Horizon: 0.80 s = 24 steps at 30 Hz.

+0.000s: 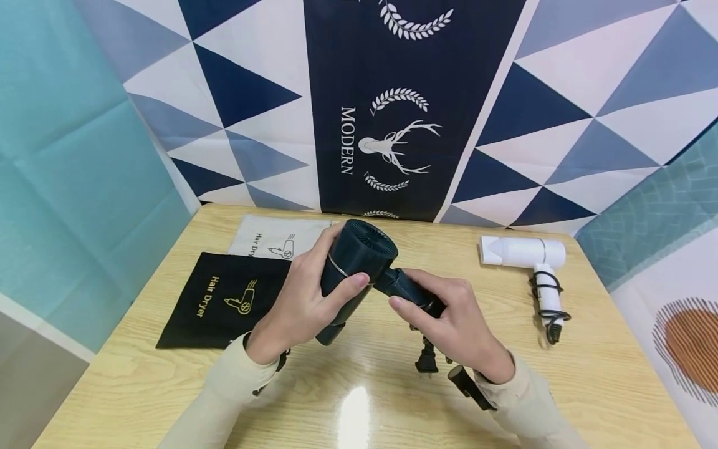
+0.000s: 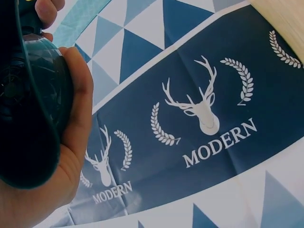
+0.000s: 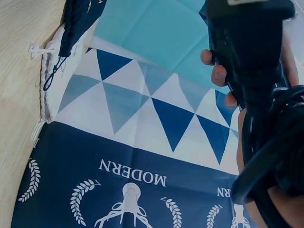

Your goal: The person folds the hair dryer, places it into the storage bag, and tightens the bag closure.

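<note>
A dark hair dryer (image 1: 350, 262) is held up over the table between both hands, its vented round end turned upward. My left hand (image 1: 300, 302) grips the barrel, with the thumb across its side. My right hand (image 1: 451, 318) holds the handle, fingers wrapped around it. In the right wrist view a black cord (image 3: 261, 173) is looped at the handle, close to the palm. The black plug (image 1: 427, 358) hangs below the right hand. In the left wrist view the dryer's dark barrel (image 2: 33, 147) fills the left edge, and the left fingers curve around it.
A white hair dryer (image 1: 521, 252) with its black cord wrapped around the handle lies at the right of the table (image 1: 387, 399). At the left, a black pouch (image 1: 193, 296) lies partly over a white pouch (image 1: 308, 229). A patterned cloth backdrop (image 1: 412, 193) rises behind the table.
</note>
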Each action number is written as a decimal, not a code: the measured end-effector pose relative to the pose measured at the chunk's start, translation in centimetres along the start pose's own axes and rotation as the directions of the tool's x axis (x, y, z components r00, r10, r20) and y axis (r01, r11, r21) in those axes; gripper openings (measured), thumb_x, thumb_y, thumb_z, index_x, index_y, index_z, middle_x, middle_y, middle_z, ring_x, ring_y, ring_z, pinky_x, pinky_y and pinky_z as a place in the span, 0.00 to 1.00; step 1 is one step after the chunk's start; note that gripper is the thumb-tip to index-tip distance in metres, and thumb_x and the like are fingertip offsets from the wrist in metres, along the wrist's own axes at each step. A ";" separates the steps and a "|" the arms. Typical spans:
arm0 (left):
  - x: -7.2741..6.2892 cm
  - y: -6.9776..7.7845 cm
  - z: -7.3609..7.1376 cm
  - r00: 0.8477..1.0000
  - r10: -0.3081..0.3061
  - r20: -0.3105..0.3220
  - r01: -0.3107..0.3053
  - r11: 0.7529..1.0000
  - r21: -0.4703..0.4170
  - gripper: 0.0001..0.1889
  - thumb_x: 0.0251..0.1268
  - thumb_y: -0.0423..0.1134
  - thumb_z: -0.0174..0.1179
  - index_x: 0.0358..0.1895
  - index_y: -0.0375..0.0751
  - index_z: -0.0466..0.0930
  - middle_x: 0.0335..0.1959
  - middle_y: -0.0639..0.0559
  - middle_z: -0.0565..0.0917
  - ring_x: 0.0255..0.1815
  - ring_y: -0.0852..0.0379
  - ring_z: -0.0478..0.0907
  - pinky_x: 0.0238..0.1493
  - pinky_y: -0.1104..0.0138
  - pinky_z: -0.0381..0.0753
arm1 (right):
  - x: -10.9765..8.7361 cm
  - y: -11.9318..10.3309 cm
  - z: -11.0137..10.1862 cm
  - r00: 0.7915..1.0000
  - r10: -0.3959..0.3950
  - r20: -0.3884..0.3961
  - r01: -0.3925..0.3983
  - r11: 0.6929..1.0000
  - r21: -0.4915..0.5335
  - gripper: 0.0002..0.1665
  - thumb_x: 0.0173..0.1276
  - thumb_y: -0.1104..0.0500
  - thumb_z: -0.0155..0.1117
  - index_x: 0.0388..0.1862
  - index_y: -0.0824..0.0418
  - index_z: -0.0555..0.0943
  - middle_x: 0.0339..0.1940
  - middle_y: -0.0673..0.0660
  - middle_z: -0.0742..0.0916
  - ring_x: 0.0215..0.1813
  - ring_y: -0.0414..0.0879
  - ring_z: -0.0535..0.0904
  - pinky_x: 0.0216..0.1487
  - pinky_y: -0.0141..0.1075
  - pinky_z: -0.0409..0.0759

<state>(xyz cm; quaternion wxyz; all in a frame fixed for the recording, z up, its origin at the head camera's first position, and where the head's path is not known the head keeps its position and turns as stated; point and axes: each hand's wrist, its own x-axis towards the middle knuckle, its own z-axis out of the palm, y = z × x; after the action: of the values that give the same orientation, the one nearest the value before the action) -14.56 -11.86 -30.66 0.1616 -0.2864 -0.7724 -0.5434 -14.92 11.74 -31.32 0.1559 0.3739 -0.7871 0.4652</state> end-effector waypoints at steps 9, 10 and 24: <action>0.1 -0.2 -0.1 1.000 0.031 -0.003 -0.031 0.999 0.021 0.32 0.72 0.57 0.55 0.71 0.45 0.62 0.46 0.51 0.82 0.39 0.59 0.82 0.36 0.65 0.84 | -0.2 0.2 0.2 1.000 0.006 -0.022 -0.006 1.000 -0.014 0.18 0.61 0.66 0.71 0.52 0.63 0.84 0.25 0.47 0.84 0.21 0.36 0.75 0.21 0.27 0.74; 0.1 -0.2 -0.1 0.999 0.033 -0.005 -0.033 0.999 0.022 0.32 0.72 0.57 0.55 0.71 0.45 0.62 0.46 0.51 0.82 0.39 0.59 0.82 0.37 0.65 0.84 | -0.2 0.2 0.3 1.000 0.004 -0.024 -0.004 1.000 -0.013 0.18 0.62 0.65 0.71 0.52 0.63 0.84 0.25 0.47 0.84 0.21 0.36 0.75 0.21 0.27 0.74; 0.0 0.0 0.3 0.992 0.110 -0.070 -0.108 0.994 0.029 0.35 0.73 0.61 0.51 0.71 0.40 0.62 0.50 0.48 0.82 0.42 0.57 0.81 0.40 0.65 0.84 | -0.3 0.1 0.9 0.985 -0.094 -0.144 0.099 0.995 0.028 0.18 0.61 0.67 0.70 0.51 0.67 0.84 0.25 0.49 0.84 0.21 0.36 0.75 0.22 0.26 0.73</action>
<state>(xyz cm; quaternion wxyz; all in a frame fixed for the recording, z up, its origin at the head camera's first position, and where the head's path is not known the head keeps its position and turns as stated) -14.56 -11.56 -30.81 0.2219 -0.3064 -0.7562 -0.5339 -14.69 11.13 -32.04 0.2275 0.3799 -0.7465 0.4966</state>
